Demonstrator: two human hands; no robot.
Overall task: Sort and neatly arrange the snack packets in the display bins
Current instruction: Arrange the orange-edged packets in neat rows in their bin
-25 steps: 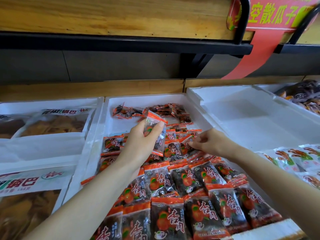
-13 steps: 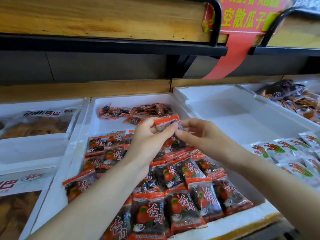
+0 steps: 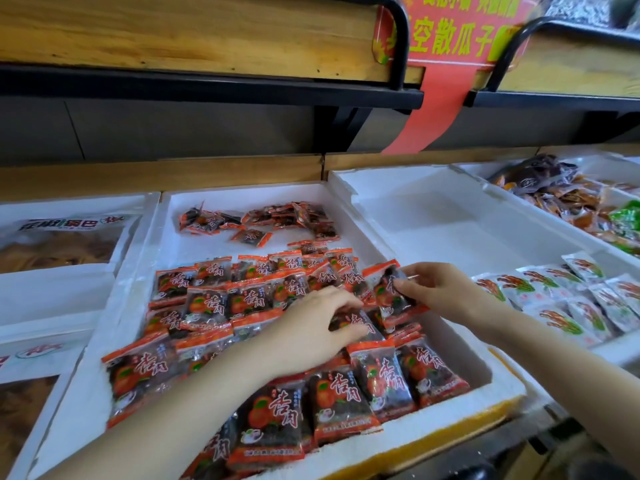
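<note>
Head view — orange-and-black snack packets (image 3: pixel 270 424) getting lined up in the middle foam bin (image 3: pixel 242 194).
At the bin's right wall the right hand (image 3: pixel 440 292) pinches a raised packet (image 3: pixel 389 289) by its side edge; the left hand (image 3: pixel 311 327), fingers curled, grips a row packet (image 3: pixel 358 322) just beside it. Packets look light, crinkly, slick — best taken by the sealed edges.

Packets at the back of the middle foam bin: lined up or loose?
Loose: the back packets lie heaped at mixed angles, apart from the overlapping rows nearer the front.
</note>
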